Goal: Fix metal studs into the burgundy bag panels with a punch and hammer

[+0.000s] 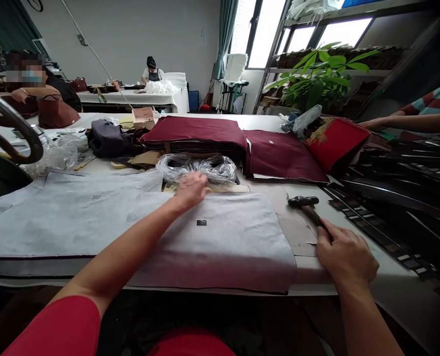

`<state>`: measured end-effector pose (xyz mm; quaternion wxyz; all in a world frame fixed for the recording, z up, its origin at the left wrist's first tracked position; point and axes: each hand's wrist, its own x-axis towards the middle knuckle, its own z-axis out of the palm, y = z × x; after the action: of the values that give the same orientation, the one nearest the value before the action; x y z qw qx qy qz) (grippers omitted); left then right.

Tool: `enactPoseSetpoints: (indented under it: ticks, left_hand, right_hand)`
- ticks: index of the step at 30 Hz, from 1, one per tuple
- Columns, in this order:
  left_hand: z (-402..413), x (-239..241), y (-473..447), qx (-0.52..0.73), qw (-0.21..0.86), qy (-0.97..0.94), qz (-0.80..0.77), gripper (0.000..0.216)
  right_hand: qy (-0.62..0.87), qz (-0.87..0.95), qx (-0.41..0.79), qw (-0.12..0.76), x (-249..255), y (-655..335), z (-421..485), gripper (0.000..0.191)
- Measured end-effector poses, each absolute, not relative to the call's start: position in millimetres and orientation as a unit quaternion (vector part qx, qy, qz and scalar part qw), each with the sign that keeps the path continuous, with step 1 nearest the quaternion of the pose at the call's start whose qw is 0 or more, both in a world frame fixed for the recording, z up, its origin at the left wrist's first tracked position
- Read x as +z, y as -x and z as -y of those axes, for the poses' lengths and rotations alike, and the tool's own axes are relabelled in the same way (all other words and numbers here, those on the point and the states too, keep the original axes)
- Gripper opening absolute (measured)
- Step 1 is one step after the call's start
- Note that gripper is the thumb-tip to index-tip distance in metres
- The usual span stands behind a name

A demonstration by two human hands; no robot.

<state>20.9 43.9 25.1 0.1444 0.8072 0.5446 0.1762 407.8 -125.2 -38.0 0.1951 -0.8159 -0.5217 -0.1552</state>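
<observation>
My right hand (348, 254) is wrapped round the handle of a hammer (309, 208), its dark head resting low over the table at the right. My left hand (192, 190) reaches forward to the far edge of a pale fabric panel (235, 242), beside a clear plastic bag (175, 168). Its fingers are curled, and what they hold, if anything, is hidden. A small dark metal plate (201, 223) sits on the panel's pale face. More pale panels (57, 217) lie flat at the left, one with a small dotted mark.
A stack of dark red sheets (198, 131) and another red pile (283, 155) stand behind. Dark strips (401, 193) crowd the right edge, near another person's arm (401, 121). A handwheel (20, 133) juts in at the left. A plant (320, 74) stands at the back.
</observation>
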Motion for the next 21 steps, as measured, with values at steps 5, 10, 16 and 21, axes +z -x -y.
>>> enactPoseSetpoints:
  ticks: [5, 10, 16, 21]
  left_hand:
    - [-39, 17, -47, 0.119, 0.193, -0.858, -0.460, 0.016]
    - [-37, 34, -58, 0.148, 0.222, -0.884, -0.385, 0.004]
    - [-41, 103, -71, 0.315, 0.302, -0.833, -0.342, 0.025]
    - [-108, 171, -109, 0.502, 0.410, -0.660, -0.380, 0.036]
  right_hand:
    - [0.795, 0.533, -0.187, 0.222, -42, -407, 125, 0.049]
    - [0.754, 0.534, -0.208, 0.322, -43, -405, 127, 0.044]
    - [0.614, 0.343, -0.031, 0.710, -40, -382, 149, 0.060]
    - [0.509, 0.323, 0.313, 0.734, -33, -335, 148, 0.105]
